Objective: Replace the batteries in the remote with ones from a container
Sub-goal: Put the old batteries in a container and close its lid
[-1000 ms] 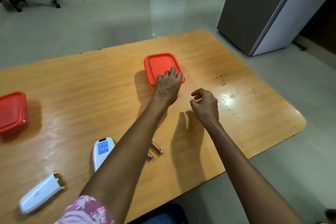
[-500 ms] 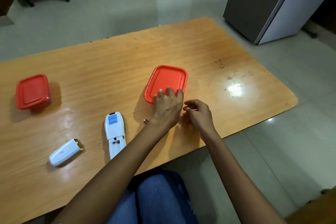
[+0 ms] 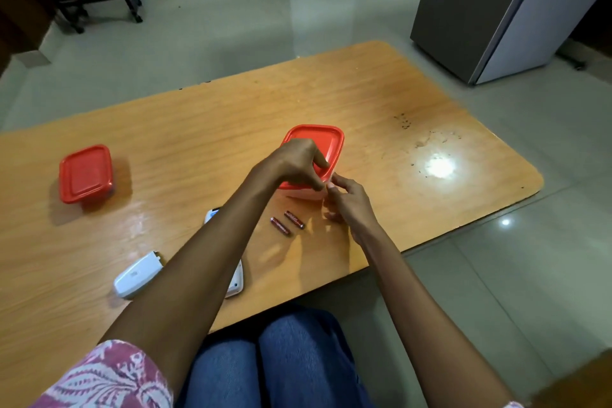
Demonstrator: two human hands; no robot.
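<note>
Head view: my left hand (image 3: 298,161) clamps the red-lidded container (image 3: 326,139) steady on the table (image 3: 198,129); my right hand (image 3: 347,199), half-curled and empty, picks at its corner. Remote (image 3: 235,278) lies near, under my forearm.

One head-worn camera looks forward and steeply down over the table (image 3: 198,129), near enough that both forearms fill the lower frame. Its wide view (edges visibly bowed) also takes in the person's lap and the floor (image 3: 231,36) beyond.

Red-lidded container (image 3: 326,139), lid on, bench centre. Two red batts (image 3: 287,224) loose at its 6 o'clock. White remote (image 3: 235,278) partly hidden; cover (image 3: 138,274) off, 9 o'clock.
</note>
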